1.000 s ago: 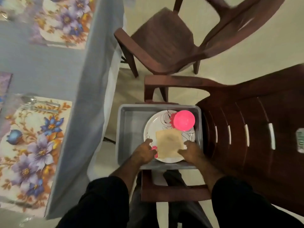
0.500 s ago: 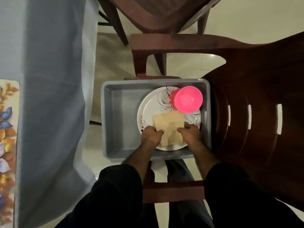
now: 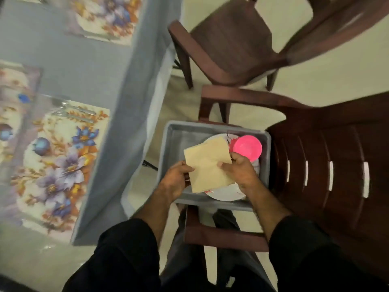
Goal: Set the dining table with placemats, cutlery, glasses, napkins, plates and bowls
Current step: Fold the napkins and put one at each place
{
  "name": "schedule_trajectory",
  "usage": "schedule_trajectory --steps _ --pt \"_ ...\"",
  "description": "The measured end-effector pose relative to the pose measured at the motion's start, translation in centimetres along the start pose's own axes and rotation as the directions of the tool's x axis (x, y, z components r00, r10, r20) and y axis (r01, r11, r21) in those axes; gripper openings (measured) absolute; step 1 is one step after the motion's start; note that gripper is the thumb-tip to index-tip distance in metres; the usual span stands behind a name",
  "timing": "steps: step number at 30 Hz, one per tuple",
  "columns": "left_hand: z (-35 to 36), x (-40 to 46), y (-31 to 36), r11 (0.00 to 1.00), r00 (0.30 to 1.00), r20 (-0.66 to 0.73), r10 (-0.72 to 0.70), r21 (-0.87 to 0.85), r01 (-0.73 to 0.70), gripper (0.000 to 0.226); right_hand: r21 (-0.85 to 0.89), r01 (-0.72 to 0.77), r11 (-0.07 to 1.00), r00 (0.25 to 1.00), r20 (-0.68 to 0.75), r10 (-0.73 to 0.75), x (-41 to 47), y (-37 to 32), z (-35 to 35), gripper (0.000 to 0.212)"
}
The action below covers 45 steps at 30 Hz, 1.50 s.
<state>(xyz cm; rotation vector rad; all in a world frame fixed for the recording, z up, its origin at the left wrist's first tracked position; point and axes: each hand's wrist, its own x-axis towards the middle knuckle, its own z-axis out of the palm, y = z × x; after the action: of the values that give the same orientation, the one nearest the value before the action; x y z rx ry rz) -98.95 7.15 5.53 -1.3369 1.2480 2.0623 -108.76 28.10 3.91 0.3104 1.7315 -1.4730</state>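
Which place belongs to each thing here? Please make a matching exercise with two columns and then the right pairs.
Things:
1. beige paper napkin
2. pink plastic bowl
3. metal fork and spoon
4. grey plastic tub

Places:
A. on the brown chair seat
B. on the floral placemat on the table
C. held between both hands
D. on the white plate inside the tub

Pairs: 1-C, 2-D, 3-B, 4-A

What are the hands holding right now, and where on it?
Both hands hold the tan napkin above the grey tub: the left hand pinches its left edge, the right hand its right edge.
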Motion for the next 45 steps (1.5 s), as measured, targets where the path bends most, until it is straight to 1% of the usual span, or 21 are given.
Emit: schedule_trajectory --steps 2,4,6,8,10,12,14,16,17,20,21,23,26,29,31,34,35,38,39,42,45 --pt "-1.4 -4.0 2.4 0.996 0.998 -0.033 0.061 -0.065 -0.063 0.029 -0.072 0.112 0.991 0.99 0.097 -0.105 -1.7 -5.5 1.7 0.02" --pt "-2.7 -7.8 5.0 0.986 0.983 -0.124 0.135 -0.078 -0.145 0.042 -0.18 0.252 0.951 0.958 0.188 -0.219 -3.5 -11.2 3.9 0.018" --pt "-3.5 -10.1 7.0 0.977 0.962 -0.218 0.164 -0.097 -0.189 0.054 -0.248 0.379 0.892 0.91 0.276 -0.31 -4.5 -16.3 5.8 0.019" --pt "-5.9 -15.4 8.7 0.947 0.921 -0.343 0.186 -0.188 -0.262 0.067 -0.302 0.503 0.81 0.834 0.417 -0.363 -8.3 -22.0 10.5 0.016" --pt "-6.2 -17.1 9.8 0.934 0.931 -0.322 0.172 -0.247 -0.258 0.084 -0.281 0.562 0.778 0.788 0.466 -0.401 -9.2 -25.4 12.9 0.012" --pt "-8.4 -20.6 9.9 0.877 0.916 -0.308 0.258 -0.324 -0.356 0.096 -0.287 0.604 0.743 0.749 0.524 -0.406 -12.1 -27.6 17.5 0.015" --pt "-10.8 -24.0 10.5 0.743 0.868 -0.323 0.377 -0.454 -0.491 0.09 -0.277 0.64 0.717 0.712 0.566 -0.416 -14.1 -28.7 21.6 0.016" --pt "-13.7 -26.8 10.8 0.613 0.802 -0.319 0.506 -0.522 -0.594 0.089 -0.274 0.648 0.711 0.7 0.582 -0.413 -16.2 -28.8 24.9 0.014" --pt "-15.1 -28.5 10.8 0.594 0.777 -0.342 0.528 -0.506 -0.626 0.088 -0.261 0.646 0.717 0.696 0.586 -0.414 -16.8 -28.5 26.3 0.014" --pt "-19.9 -32.3 10.2 0.553 0.697 -0.403 0.593 -0.425 -0.717 0.05 -0.216 0.607 0.765 0.702 0.597 -0.388 -19.2 -27.4 30.3 0.022" --pt "-21.7 -33.1 9.6 0.537 0.673 -0.417 0.61 -0.407 -0.739 0.046 -0.198 0.595 0.779 0.694 0.614 -0.375 -20.0 -26.9 31.6 0.027" --pt "-24.8 -35.0 8.0 0.498 0.649 -0.422 0.633 -0.419 -0.759 0.055 -0.16 0.584 0.796 0.658 0.667 -0.349 -22.0 -25.9 34.6 0.035" --pt "-28.7 -38.2 5.1 0.476 0.643 -0.359 0.676 -0.454 -0.753 0.048 -0.102 0.582 0.807 0.573 0.756 -0.318 -25.2 -23.8 39.4 0.041" --pt "-32.3 -41.2 2.3 0.478 0.659 -0.365 0.658 -0.473 -0.74 0.061 -0.137 0.613 0.778 0.567 0.762 -0.313 -28.5 -21.8 44.2 0.037" --pt "-34.9 -43.2 1.0 0.442 0.614 -0.421 0.667 -0.44 -0.782 0.063 -0.139 0.614 0.777 0.577 0.751 -0.321 -30.6 -20.5 46.9 0.034" --pt "-38.7 -46.5 -0.2 0.301 0.509 -0.473 0.719 -0.448 -0.842 0.051 -0.094 0.601 0.793 0.567 0.749 -0.342 -33.6 -19.2 50.2 0.035" --pt "-39.6 -47.5 -0.6 0.29 0.508 -0.466 0.725 -0.462 -0.838 0.052 -0.08 0.601 0.795 0.558 0.754 -0.346 -34.6 -18.9 51.2 0.036" --pt "-41.0 -50.1 -1.8 0.414 0.621 -0.493 0.61 -0.471 -0.779 0.052 -0.102 0.643 0.759 0.538 0.766 -0.353 -36.9 -18.1 53.6 0.03" --pt "-41.5 -50.5 -2.2 0.439 0.636 -0.505 0.584 -0.462 -0.77 0.049 -0.129 0.672 0.729 0.532 0.77 -0.353 -37.1 -17.9 54.4 0.025" --pt "-43.3 -50.8 -3.2 0.42 0.601 -0.551 0.579 -0.43 -0.799 0.037 -0.208 0.715 0.667 0.54 0.77 -0.34 -37.5 -17.4 56.3 0.021" --pt "-44.5 -51.2 -4.0 0.438 0.587 -0.556 0.589 -0.39 -0.81 0.035 -0.196 0.766 0.612 0.516 0.755 -0.405 -37.2 -17.2 57.9 0.035"
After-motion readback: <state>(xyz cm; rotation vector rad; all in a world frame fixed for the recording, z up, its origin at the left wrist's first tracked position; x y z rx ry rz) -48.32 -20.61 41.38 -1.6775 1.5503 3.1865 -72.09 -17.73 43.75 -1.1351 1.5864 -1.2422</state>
